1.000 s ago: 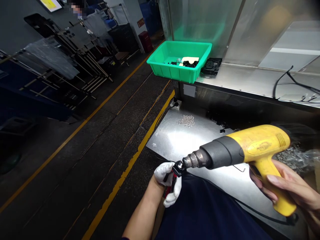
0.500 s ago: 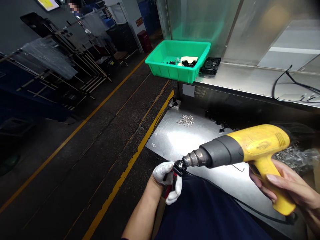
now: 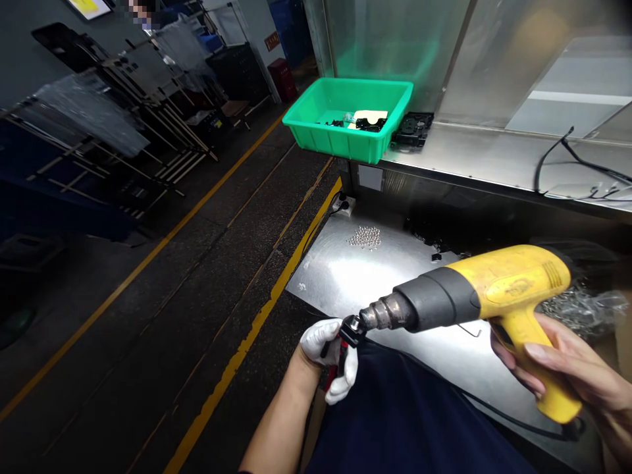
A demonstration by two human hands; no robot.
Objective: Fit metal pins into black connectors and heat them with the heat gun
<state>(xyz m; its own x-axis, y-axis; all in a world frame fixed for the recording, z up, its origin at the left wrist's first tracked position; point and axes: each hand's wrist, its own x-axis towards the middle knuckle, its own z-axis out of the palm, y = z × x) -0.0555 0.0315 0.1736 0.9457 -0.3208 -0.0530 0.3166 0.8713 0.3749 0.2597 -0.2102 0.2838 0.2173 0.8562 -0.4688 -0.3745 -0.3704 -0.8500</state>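
A white glove covers my left hand point(image 3: 328, 355), whose fingers are wrapped round a red-handled tool point(image 3: 332, 378). A small black part point(image 3: 352, 331) with a shiny metal piece sits at the top of that tool, beside my thumb. My bare right hand point(image 3: 557, 359) grips the handle of a yellow heat gun point(image 3: 513, 280). The gun points left, its metal nozzle point(image 3: 388, 312) right at the black part; whether they touch I cannot tell. Behind them a cluster of small silver balls point(image 3: 365, 237) lies on the metal table point(image 3: 326, 276).
On the metal shelf point(image 3: 474, 155) stand a green bin point(image 3: 336, 141) with black parts, a black component point(image 3: 413, 130) and glasses point(image 3: 567, 164). Clear bags of metal pieces point(image 3: 582, 306) lie at the right. A cable runs along the table's near edge. A person appears at the far upper left.
The whole view has shifted very slightly. Both hands keep their grips, and the nozzle stays at the black part.
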